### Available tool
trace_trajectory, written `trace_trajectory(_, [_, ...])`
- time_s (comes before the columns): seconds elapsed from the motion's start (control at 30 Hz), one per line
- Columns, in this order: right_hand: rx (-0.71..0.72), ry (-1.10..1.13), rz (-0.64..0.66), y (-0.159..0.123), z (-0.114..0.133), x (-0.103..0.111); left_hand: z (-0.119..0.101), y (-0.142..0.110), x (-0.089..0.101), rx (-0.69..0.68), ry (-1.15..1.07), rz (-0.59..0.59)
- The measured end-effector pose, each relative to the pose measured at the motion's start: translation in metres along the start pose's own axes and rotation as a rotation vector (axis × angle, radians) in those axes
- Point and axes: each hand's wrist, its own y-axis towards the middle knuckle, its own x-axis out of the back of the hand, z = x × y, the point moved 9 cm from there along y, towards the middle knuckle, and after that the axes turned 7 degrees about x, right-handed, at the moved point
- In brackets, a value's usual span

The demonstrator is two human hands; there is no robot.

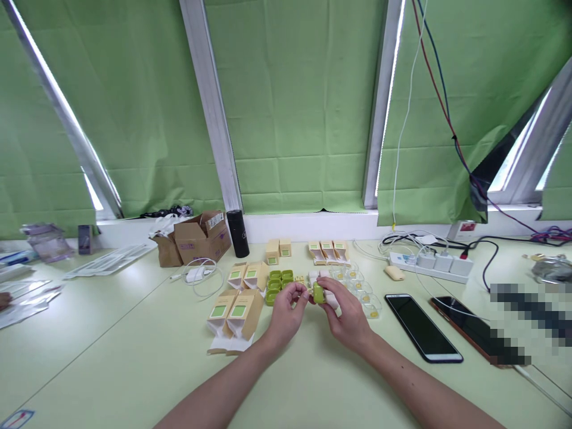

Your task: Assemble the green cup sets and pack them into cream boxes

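My right hand (349, 312) grips a small green case (319, 292) between thumb and fingers. My left hand (287, 311) pinches at the case's left side; what lies between its fingertips is too small to make out. Just beyond my left hand sit several green square containers (274, 285) in rows. Small yellowish pieces (299, 279) lie beside them. White small items (331, 299) show partly behind my right hand. Several clear plastic cases (365, 298) with yellow bits inside stand to its right.
Open kraft boxes (245, 308) with green squares stand left of my hands; more boxes (328, 251) stand farther back. A carton (203, 238) and black bottle (238, 233) are behind. Two phones (423, 328), a power strip (447, 266) and cables lie right. Another person's hand (4, 300) shows far left.
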Motion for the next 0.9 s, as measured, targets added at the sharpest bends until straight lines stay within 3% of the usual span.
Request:
trace_trajectory(0.7, [0.014, -0.007, -0.019, 0.0022, 0.0033, 0.0021, 0.0044, 0.0018, 0.0017, 0.018, -0.039, 0.015])
trace_trajectory(0.9, [-0.012, -0.010, -0.013, 0.0047, 0.0026, 0.0040, 0.0023, 0.0008, 0.0092, 0.001, 0.009, -0.043])
